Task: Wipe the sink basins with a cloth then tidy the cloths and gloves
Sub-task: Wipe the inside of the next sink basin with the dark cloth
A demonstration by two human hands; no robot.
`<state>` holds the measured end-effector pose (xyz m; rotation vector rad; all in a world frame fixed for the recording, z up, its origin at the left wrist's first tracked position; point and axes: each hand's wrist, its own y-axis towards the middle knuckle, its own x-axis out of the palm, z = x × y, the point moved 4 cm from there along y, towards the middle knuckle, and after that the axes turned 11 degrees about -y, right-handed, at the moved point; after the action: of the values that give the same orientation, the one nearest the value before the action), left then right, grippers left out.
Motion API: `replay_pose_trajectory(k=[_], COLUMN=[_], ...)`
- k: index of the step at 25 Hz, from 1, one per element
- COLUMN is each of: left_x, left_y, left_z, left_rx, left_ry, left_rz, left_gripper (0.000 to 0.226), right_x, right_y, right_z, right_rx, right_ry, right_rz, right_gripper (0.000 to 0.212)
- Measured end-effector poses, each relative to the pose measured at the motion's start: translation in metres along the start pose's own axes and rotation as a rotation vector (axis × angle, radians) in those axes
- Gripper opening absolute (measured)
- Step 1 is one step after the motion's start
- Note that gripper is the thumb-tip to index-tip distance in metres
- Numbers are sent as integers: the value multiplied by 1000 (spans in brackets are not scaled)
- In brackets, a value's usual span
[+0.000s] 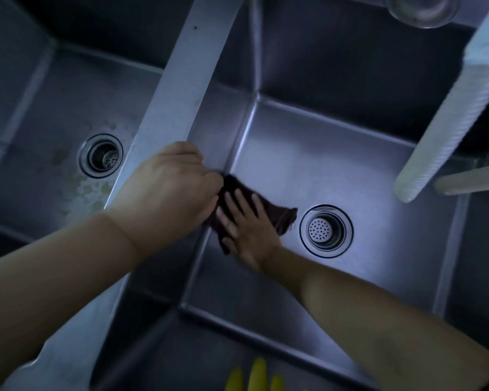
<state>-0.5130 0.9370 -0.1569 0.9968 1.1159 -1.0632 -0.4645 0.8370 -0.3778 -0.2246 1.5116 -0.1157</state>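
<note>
While the head cam looks straight down into a double steel sink, both hands are in the R basin (350,170). R hand (249,235) lies flat w/ fingers straight and spread, pressing a dark cloth (277,215) onto the basin floor near the L wall, just L of the drain strainer (326,231); cloth's far corner almost reaches the drain rim. L hand (167,190) reaches over the divider (187,88) btwn basins, its grip curled at the cloth's upper-L edge by the corner; fingertips are hidden, so can't tell if it actually pinches the cloth.

L basin (40,131) has a stained, blotchy floor around its own drain (101,155). Yellow glove fingers (259,375) poke up at the bottom edge, on the near sink rim. A pale ribbed cloth (449,122) hangs draped at upper R over the R basin's edge. A round metal piece (421,9) shows at the top, blurred.
</note>
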Motion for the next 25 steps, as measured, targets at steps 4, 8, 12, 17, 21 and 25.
replay_pose_trajectory(k=[4, 8, 12, 17, 21, 25], left_x=[-2, -5, -2, 1, 2, 2], left_y=[0, 2, 2, 0, -1, 0], left_z=[4, 5, 4, 1, 0, 0], left_rx=[9, 13, 10, -1, -7, -47], left_ry=[27, 37, 28, 27, 36, 43], left_rz=[19, 23, 6, -17, -29, -85], left_gripper=[19, 20, 21, 19, 18, 15], right_x=[6, 16, 18, 8, 2, 4], right_y=[-71, -123, -111, -16, 16, -17], right_z=[-37, -13, 40, 79, 46, -24], right_rx=[-320, -545, -546, -9, 240, -8], right_ry=[-68, -51, -32, -39, 17, 38], right_rz=[-2, 35, 95, 9, -39, -2], right_gripper=[62, 58, 61, 72, 70, 74])
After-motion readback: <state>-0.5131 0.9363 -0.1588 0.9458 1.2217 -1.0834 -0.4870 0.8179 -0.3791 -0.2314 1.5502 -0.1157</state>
